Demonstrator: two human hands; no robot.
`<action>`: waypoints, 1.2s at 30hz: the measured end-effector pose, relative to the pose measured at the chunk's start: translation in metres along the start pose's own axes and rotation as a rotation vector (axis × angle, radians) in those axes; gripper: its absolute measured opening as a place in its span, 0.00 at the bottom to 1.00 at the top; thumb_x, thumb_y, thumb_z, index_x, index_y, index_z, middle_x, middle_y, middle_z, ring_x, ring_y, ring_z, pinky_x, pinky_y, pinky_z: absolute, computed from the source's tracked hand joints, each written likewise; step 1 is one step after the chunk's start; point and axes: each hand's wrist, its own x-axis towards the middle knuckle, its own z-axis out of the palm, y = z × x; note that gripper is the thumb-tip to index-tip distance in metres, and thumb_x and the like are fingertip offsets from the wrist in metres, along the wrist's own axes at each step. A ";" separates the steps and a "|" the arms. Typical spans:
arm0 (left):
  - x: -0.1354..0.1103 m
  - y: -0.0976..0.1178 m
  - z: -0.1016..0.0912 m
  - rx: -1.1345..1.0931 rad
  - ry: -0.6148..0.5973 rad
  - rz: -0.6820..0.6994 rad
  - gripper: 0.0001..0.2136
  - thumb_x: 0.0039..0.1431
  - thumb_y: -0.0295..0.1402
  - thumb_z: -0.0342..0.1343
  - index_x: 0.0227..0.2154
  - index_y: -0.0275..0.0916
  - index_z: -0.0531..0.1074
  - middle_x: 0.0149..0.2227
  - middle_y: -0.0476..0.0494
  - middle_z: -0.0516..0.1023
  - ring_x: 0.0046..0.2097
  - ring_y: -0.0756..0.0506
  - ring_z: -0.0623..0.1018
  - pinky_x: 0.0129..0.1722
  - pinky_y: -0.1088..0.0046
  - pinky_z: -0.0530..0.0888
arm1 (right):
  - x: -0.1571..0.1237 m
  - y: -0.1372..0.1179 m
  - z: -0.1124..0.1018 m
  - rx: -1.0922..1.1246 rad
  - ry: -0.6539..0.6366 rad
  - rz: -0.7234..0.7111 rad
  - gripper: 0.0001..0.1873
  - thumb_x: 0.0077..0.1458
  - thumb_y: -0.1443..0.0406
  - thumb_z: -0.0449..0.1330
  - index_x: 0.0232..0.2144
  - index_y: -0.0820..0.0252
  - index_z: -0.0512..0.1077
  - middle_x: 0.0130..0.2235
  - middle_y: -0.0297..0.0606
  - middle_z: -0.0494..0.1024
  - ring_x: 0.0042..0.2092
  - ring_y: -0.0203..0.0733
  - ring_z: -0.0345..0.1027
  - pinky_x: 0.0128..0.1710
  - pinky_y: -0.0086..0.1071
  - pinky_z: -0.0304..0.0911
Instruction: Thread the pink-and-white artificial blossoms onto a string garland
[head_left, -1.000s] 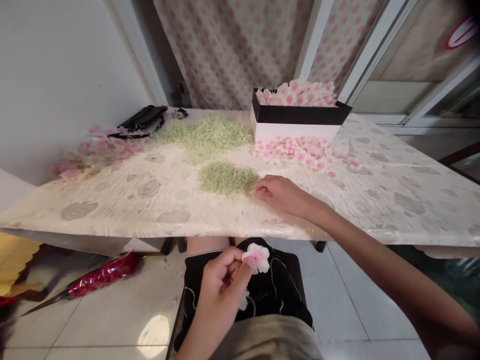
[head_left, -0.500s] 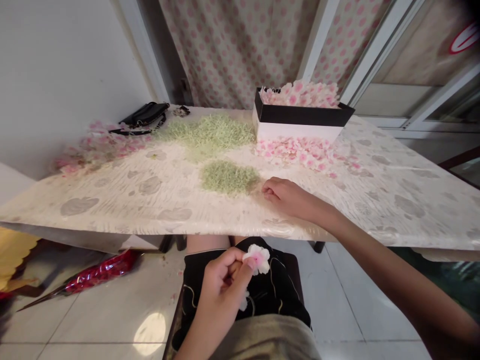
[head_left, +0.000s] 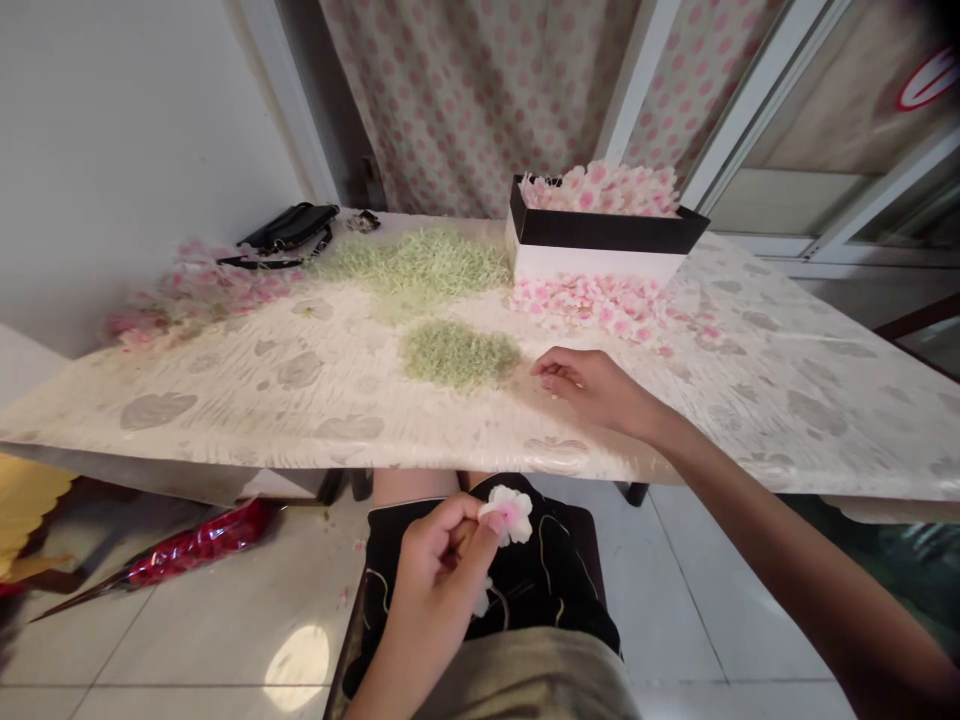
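Note:
My left hand (head_left: 442, 555) is over my lap, thumb and fingers pinching a white artificial flower (head_left: 508, 514) with a pink centre. Part of another pale petal piece (head_left: 481, 598) shows below that hand. My right hand (head_left: 589, 385) rests low over the table, just right of a small pile of pale green stamen-like pieces (head_left: 459, 353). Its fingers are curled toward the thumb, and whatever lies between the tips is too small to make out. Behind it, loose pink-and-white petals (head_left: 600, 305) lie before a black-and-white box (head_left: 600, 262) heaped with more petals.
A larger green heap (head_left: 427, 262) spreads farther back on the patterned tablecloth (head_left: 360, 385). Pink flowers (head_left: 199, 290) and a black bag (head_left: 289, 232) sit at the left near the wall. On the floor lies a red wrapped object (head_left: 202, 545).
My right hand has shifted slightly right and its fingers have loosened a little. My left hand has moved slightly left with the flower, which faces the view more.

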 end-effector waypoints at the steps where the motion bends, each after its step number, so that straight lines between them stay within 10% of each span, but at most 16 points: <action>1: 0.000 0.001 0.000 0.006 0.003 0.006 0.15 0.61 0.41 0.54 0.23 0.39 0.65 0.18 0.59 0.48 0.19 0.54 0.53 0.17 0.78 0.51 | -0.003 0.000 -0.002 0.067 0.000 0.008 0.03 0.55 0.68 0.57 0.32 0.58 0.70 0.32 0.39 0.76 0.34 0.43 0.72 0.36 0.38 0.67; 17: 0.006 0.028 0.008 0.149 0.034 0.183 0.12 0.63 0.35 0.52 0.24 0.38 0.67 0.17 0.59 0.51 0.18 0.54 0.55 0.16 0.79 0.52 | -0.057 -0.025 0.006 0.704 0.031 0.012 0.06 0.52 0.70 0.66 0.34 0.57 0.76 0.30 0.33 0.79 0.30 0.35 0.74 0.34 0.32 0.71; 25: 0.005 0.036 0.017 0.181 -0.012 0.281 0.10 0.64 0.30 0.51 0.26 0.37 0.67 0.17 0.59 0.51 0.19 0.55 0.51 0.16 0.79 0.47 | -0.086 -0.060 0.024 0.584 -0.093 -0.015 0.05 0.52 0.72 0.66 0.28 0.57 0.76 0.46 0.37 0.74 0.49 0.37 0.70 0.48 0.29 0.65; 36: -0.002 0.029 0.018 0.198 -0.099 0.384 0.08 0.66 0.27 0.49 0.29 0.38 0.66 0.19 0.60 0.49 0.20 0.55 0.50 0.16 0.79 0.48 | -0.095 -0.064 0.033 0.496 -0.009 -0.017 0.08 0.53 0.74 0.61 0.29 0.57 0.73 0.37 0.33 0.74 0.40 0.32 0.71 0.41 0.26 0.65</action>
